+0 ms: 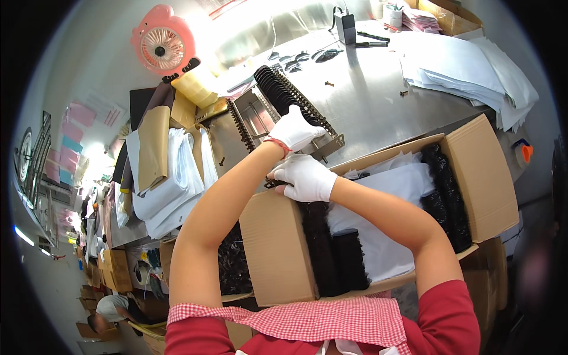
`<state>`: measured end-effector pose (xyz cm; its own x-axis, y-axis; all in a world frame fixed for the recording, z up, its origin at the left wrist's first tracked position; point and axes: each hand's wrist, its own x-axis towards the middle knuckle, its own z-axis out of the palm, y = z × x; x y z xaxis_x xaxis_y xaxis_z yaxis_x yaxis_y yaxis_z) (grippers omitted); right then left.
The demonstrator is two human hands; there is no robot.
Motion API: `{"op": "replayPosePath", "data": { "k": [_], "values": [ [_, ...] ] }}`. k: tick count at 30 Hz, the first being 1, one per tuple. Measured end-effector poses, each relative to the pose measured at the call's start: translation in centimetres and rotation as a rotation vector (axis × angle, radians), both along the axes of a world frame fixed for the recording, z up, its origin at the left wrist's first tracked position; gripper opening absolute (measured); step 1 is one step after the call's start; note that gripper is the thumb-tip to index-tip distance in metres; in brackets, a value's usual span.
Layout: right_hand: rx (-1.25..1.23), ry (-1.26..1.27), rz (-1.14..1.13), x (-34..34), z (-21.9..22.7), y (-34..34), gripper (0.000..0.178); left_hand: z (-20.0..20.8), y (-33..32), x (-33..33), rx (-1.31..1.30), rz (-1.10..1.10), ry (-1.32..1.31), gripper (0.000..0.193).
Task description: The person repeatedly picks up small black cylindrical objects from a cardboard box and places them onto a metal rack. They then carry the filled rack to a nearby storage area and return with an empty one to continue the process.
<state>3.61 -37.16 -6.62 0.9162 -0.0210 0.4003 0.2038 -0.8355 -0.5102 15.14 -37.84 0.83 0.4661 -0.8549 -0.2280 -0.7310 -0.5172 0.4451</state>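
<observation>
A metal rack (260, 115) with toothed rails stands on the steel table, and a row of thin black discs or plates (281, 89) fills its far right side. My left hand (296, 130), in a white glove, lies over the near end of the rack with its fingers bent; what they grip is hidden. Just nearer to me, my gloved right hand (310, 177) is closed at the fingertips on a small dark piece (274, 183), too small to name. Beneath my right forearm is an open cardboard box (278, 248) holding black bundles (435, 201) and white sheets (378, 236).
A pink fan (163, 44) stands at the back left. White sheets and a brown folder (155, 148) hang at the left. More white sheets (455, 68) lie at the back right. A black adapter (345, 26) and small screws (403, 93) are on the steel table (367, 112). Another person (112, 307) is at the lower left.
</observation>
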Motion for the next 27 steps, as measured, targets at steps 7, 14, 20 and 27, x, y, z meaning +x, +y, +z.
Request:
{"op": "replayPosePath", "data": {
  "k": [7, 14, 20, 27],
  "values": [
    [0.014, 0.003, 0.025, -0.8, 0.8, 0.1, 0.040, -3.1, -2.9, -0.6, 0.203, -0.750, -0.699, 0.015],
    [0.042, -0.079, 0.002, -0.6, -0.3, -0.5, 0.041, 0.4, -0.1, 0.8, 0.087, -0.216, -0.572, 0.025],
    [0.243, -0.397, -0.571, -2.9, 1.5, -1.2, 0.087, 0.5, 5.0, 2.5, -0.084, -0.117, -0.121, 0.030],
    [0.340, -0.299, -0.368, -1.3, 1.7, -2.8, 0.059, 4.8, 5.7, 1.2, 0.256, -0.386, 0.315, 0.042]
  ]
}}
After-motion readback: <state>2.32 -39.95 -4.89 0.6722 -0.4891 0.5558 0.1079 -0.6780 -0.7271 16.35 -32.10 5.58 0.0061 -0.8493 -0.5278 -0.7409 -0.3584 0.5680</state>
